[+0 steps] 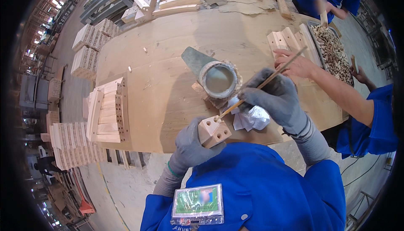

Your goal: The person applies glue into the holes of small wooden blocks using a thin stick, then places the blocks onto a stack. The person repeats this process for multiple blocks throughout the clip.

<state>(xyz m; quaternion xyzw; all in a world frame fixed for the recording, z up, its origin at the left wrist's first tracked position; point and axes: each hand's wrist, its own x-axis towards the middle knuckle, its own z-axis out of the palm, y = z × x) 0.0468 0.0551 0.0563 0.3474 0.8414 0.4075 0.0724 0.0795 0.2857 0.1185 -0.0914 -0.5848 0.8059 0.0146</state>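
In my left hand [190, 142], gloved in grey, is a pale wooden block [213, 131] with several drilled holes, tilted up near my chest. My right hand [273, 98], gloved too, grips a thin wooden stick [275, 72] slantwise. The stick's lower tip touches the block's upper face at one of its holes. Just beyond the block stands a round, crusted pot [203, 76] of murky beige liquid. A crumpled white cloth [253, 118] lies under my right wrist.
A co-worker's hand [295, 65] rests by wooden pieces [277, 41] at the right. Past them, a bin holds many dowels [330, 48]. Drilled wooden pieces [110, 113] are stacked at the table's left; more stacks [71, 144] stand beyond its edge. Loose dowels [130, 68] lie on the tabletop [151, 88].
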